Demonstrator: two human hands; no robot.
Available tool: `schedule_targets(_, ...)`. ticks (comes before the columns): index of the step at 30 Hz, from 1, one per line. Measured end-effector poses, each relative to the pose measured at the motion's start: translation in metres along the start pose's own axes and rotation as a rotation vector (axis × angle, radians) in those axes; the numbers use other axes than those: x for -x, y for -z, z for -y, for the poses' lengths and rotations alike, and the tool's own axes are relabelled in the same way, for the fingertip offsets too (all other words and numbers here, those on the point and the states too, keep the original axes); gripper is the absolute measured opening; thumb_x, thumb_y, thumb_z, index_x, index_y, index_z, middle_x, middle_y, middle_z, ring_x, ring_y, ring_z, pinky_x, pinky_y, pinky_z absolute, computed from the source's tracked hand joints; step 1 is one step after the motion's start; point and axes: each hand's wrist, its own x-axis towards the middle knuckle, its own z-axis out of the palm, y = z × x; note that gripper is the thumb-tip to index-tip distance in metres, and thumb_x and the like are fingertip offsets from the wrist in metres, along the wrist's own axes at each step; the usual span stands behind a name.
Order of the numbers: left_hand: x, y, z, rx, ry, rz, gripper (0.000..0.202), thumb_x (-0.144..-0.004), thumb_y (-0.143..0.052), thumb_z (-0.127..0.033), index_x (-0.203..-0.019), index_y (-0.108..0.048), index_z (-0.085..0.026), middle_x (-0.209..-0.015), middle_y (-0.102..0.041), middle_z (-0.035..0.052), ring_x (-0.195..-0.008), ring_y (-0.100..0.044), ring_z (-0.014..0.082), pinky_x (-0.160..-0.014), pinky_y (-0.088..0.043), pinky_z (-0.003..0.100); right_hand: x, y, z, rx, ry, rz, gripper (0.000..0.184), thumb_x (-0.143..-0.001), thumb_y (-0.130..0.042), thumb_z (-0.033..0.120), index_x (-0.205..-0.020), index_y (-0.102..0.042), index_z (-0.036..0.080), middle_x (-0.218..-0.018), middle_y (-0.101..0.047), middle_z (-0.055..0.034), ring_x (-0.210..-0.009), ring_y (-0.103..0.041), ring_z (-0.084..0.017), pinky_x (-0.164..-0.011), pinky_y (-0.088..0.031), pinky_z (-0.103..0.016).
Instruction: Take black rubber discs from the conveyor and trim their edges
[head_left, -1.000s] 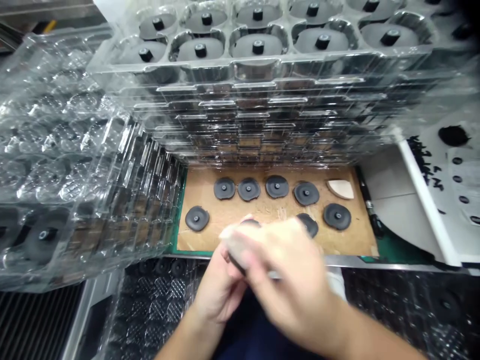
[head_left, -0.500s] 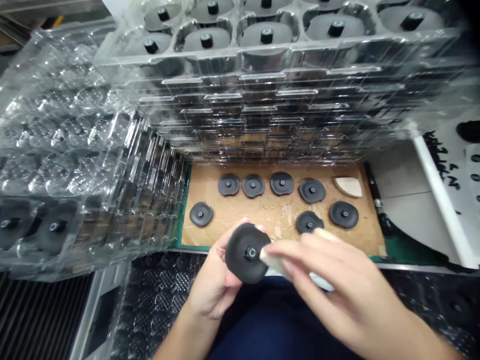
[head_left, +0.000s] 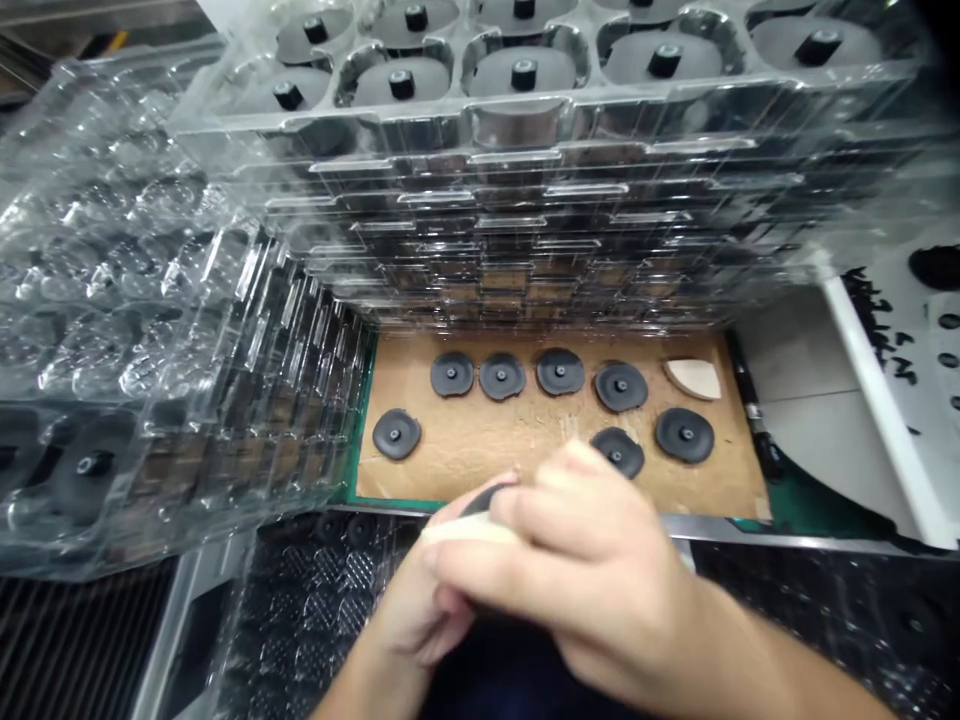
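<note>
My left hand (head_left: 416, 605) grips a black round disc (head_left: 487, 497), of which only a dark edge shows; the rest lies behind my right hand. In my right hand (head_left: 600, 560), fingers bent, is a cream-coloured flat pad (head_left: 466, 530), pressed against the disc or just over it. Beyond the hands, several similar black discs with short centre stems lie on a brown cardboard sheet (head_left: 465, 465); the nearest disc (head_left: 619, 453) is partly covered by my right hand. A cream wedge-shaped piece (head_left: 694, 378) rests at the sheet's right end.
Tall stacked clear plastic trays (head_left: 517, 135) holding black discs rise behind the cardboard. More clear trays (head_left: 142, 290) stand at the left. A white panel edge (head_left: 881, 390) borders the right side. Dark trays (head_left: 322, 600) sit low, near my left forearm.
My right hand has moved left across the disc with the cream pad, now covering most of it. The disc has tilted from facing the camera to nearly edge-on. The view has shifted slightly.
</note>
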Motion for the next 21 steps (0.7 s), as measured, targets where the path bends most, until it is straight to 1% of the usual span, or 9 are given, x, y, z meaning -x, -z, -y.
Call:
schedule_targets(2, 0.000, 0.001, 0.002, 0.057, 0.003, 0.002, 0.063, -0.048, -0.084, -0.044, -0.105, -0.069, -0.019, -0.098, -0.070, 0.0043, -0.097, -0.064, 0.0260, -0.088, -0.049, 0.031, 0.002, 0.000, -0.014, -0.010, -0.100, -0.024, 0.028, -0.092, -0.043, 0.013, -0.106, -0.066, 0.022, -0.080, -0.070, 0.0004, -0.070, -0.058, -0.012, -0.066, -0.035, -0.028)
schedule_targets(5, -0.001, -0.001, 0.002, 0.185, 0.028, 0.010, 0.057, -0.056, -0.081, -0.040, -0.108, -0.067, -0.022, -0.107, -0.070, 0.0042, -0.093, -0.067, 0.0234, -0.082, -0.050, 0.028, 0.013, 0.003, -0.033, 0.046, -0.381, -0.144, 0.023, -0.090, -0.053, 0.018, -0.109, -0.066, 0.022, -0.091, -0.072, -0.0017, -0.078, -0.062, -0.013, -0.070, -0.041, -0.027)
schedule_targets(7, -0.003, -0.001, 0.001, 0.224, 0.040, 0.000, 0.054, -0.059, -0.080, -0.038, -0.109, -0.066, -0.023, -0.109, -0.070, 0.0040, -0.094, -0.067, 0.0227, -0.085, -0.050, 0.028, 0.026, -0.001, -0.035, -0.020, -0.497, -0.182, 0.023, -0.088, -0.056, 0.023, -0.108, -0.067, 0.023, -0.094, -0.072, -0.0014, -0.079, -0.063, -0.014, -0.070, -0.045, -0.026)
schedule_targets(10, -0.005, 0.003, 0.001, 0.235, 0.041, -0.041, 0.052, -0.059, -0.079, -0.038, -0.107, -0.067, -0.023, -0.109, -0.070, 0.0045, -0.094, -0.067, 0.0213, -0.088, -0.049, 0.028, 0.051, -0.019, -0.031, -0.172, -0.631, -0.235, 0.021, -0.086, -0.057, 0.028, -0.101, -0.070, 0.024, -0.092, -0.073, -0.0015, -0.076, -0.065, -0.015, -0.063, -0.050, -0.024)
schedule_targets(12, -0.006, 0.005, 0.002, 0.242, 0.043, -0.052, 0.052, -0.059, -0.079, -0.038, -0.107, -0.067, -0.023, -0.110, -0.070, 0.0046, -0.096, -0.067, 0.0215, -0.089, -0.049, 0.029, 0.067, -0.032, -0.031, -0.224, -0.729, -0.271, 0.020, -0.084, -0.058, 0.030, -0.096, -0.072, 0.023, -0.091, -0.074, -0.0027, -0.073, -0.067, -0.016, -0.058, -0.052, -0.024)
schedule_targets(14, -0.007, 0.005, 0.002, 0.244, 0.047, -0.041, 0.052, -0.058, -0.080, -0.037, -0.107, -0.068, -0.024, -0.110, -0.070, 0.0041, -0.096, -0.067, 0.0215, -0.087, -0.050, 0.028, 0.076, -0.039, -0.032, -0.238, -0.796, -0.298, 0.020, -0.085, -0.058, 0.031, -0.095, -0.072, 0.022, -0.095, -0.074, -0.0037, -0.077, -0.068, -0.018, -0.059, -0.053, -0.024)
schedule_targets(16, -0.008, 0.002, 0.003, 0.229, 0.047, -0.032, 0.053, -0.057, -0.081, -0.035, -0.108, -0.067, -0.025, -0.110, -0.069, 0.0040, -0.095, -0.067, 0.0218, -0.085, -0.051, 0.028, 0.074, -0.035, -0.032, -0.208, -0.809, -0.349, 0.020, -0.085, -0.058, 0.030, -0.098, -0.071, 0.023, -0.100, -0.073, -0.0034, -0.086, -0.068, -0.019, -0.065, -0.054, -0.025)
schedule_targets(18, -0.008, -0.003, 0.003, 0.213, 0.043, -0.037, 0.054, -0.056, -0.082, -0.034, -0.108, -0.067, -0.025, -0.110, -0.070, 0.0040, -0.096, -0.067, 0.0218, -0.085, -0.051, 0.027, 0.062, -0.025, -0.026, -0.164, -0.758, -0.425, 0.020, -0.086, -0.057, 0.027, -0.103, -0.069, 0.026, -0.103, -0.071, -0.0013, -0.090, -0.066, -0.017, -0.068, -0.052, -0.024)
schedule_targets(21, -0.009, -0.010, 0.005, 0.191, 0.032, -0.041, 0.056, -0.054, -0.083, -0.034, -0.107, -0.068, -0.025, -0.106, -0.071, 0.0034, -0.099, -0.065, 0.0205, -0.085, -0.050, 0.025, 0.035, -0.010, -0.007, -0.114, -0.470, -0.441, 0.024, -0.087, -0.054, 0.018, -0.108, -0.065, 0.024, -0.097, -0.070, -0.0012, -0.081, -0.063, -0.015, -0.068, -0.050, -0.025)
